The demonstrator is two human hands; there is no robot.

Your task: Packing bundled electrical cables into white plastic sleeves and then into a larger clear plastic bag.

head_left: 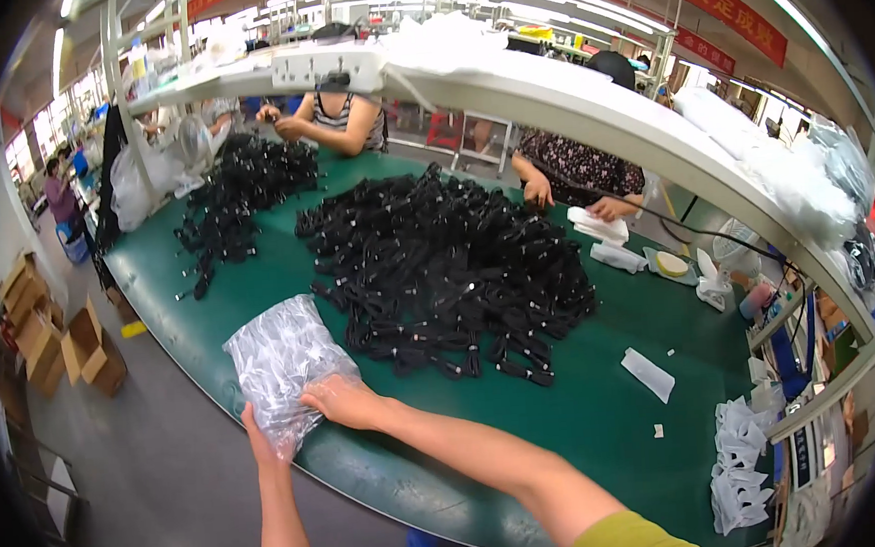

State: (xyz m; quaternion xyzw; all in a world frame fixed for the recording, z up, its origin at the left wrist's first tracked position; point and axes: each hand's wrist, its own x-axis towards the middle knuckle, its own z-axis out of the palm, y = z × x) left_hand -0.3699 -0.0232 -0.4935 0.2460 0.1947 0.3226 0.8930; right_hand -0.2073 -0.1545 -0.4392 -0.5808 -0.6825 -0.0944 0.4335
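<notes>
A clear plastic bag (pixel 287 348), packed with several white and silvery packets, lies at the left front edge of the green table. My left hand (pixel 257 440) holds its near left side; the thumb shows, and the other fingers are hidden behind the plastic. From the right, my right hand (pixel 343 400) grips the near right part of the bag, its fingers closed on the crumpled film. Just beyond the bag, a large heap of black bundled cords (pixel 447 263) spreads over the table.
A second black heap (pixel 252 185) lies at the far left. Two people work across the green table (pixel 568 436). White plastic packets (pixel 740 466) sit at the right edge, near a loose white strip (pixel 648 375). A white shelf (pixel 547 96) spans above. Cardboard boxes (pixel 92 350) stand on the floor.
</notes>
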